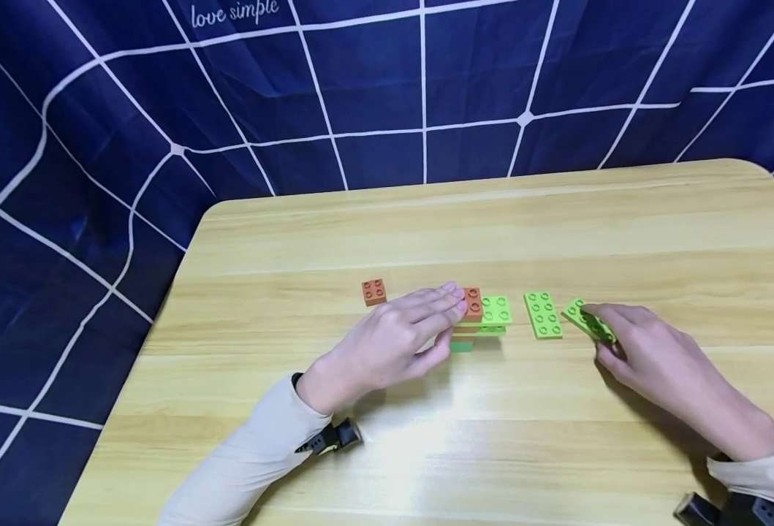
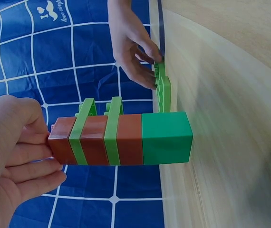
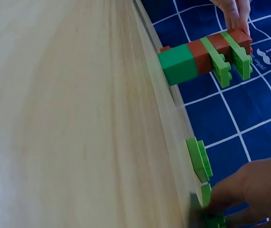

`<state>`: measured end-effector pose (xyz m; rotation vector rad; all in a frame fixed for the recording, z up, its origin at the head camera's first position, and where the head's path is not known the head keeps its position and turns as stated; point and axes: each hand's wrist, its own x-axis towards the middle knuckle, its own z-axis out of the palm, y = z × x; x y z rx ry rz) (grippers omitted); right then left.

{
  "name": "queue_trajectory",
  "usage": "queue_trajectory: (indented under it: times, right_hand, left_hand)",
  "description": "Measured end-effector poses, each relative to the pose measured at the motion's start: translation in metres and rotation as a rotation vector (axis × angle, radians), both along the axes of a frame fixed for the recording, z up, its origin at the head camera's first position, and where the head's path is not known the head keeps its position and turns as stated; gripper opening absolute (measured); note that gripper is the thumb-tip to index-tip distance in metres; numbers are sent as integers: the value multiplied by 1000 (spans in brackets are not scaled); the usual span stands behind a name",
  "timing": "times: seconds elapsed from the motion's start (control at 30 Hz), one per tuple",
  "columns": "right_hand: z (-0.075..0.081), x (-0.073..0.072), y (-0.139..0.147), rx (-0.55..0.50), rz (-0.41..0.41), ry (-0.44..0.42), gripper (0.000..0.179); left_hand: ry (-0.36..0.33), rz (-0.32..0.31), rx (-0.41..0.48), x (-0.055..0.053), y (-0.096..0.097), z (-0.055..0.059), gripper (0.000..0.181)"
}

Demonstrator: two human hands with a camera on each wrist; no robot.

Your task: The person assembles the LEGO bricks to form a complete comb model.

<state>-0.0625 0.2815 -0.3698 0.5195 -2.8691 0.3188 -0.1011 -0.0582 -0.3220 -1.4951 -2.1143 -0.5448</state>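
Observation:
A tower of toy building bricks (image 2: 130, 140) stands on the table, with a green brick (image 2: 166, 137) at the base and brown bricks alternating with light green plates above. My left hand (image 1: 393, 329) touches the brown brick (image 1: 472, 305) on top, its fingers fairly straight. To the right, my right hand (image 1: 650, 351) pinches a light green studded plate (image 1: 577, 314), tilted, between thumb and fingers; these cover part of it. Between the tower and that hand lies another light green plate (image 1: 543, 315), studs up.
A loose brown brick (image 1: 373, 292) with studs on top lies behind the left hand. The wooden table (image 1: 281, 256) has its back edge against a dark blue cloth (image 1: 373, 80) with white lines. Small black devices are strapped at both wrists.

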Motion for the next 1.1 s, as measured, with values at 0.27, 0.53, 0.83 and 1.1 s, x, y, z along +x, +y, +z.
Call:
queue_trajectory:
  times: [0.27, 0.53, 0.83, 1.1]
  right_hand:
    - [0, -4, 1, -36, 33, 84, 55]
    - [1, -5, -1, -77, 63, 137, 57]
    - [9, -9, -8, -84, 99, 167, 60]
    - [24, -16, -19, -122, 174, 227, 58]
  left_hand:
    - [-6, 4, 4, 0, 0, 0, 28]
    - [-14, 2, 2, 0, 0, -1, 28]
    - [-11, 2, -7, 0, 1, -1, 28]
    - [-9, 1, -1, -1, 1, -1, 28]
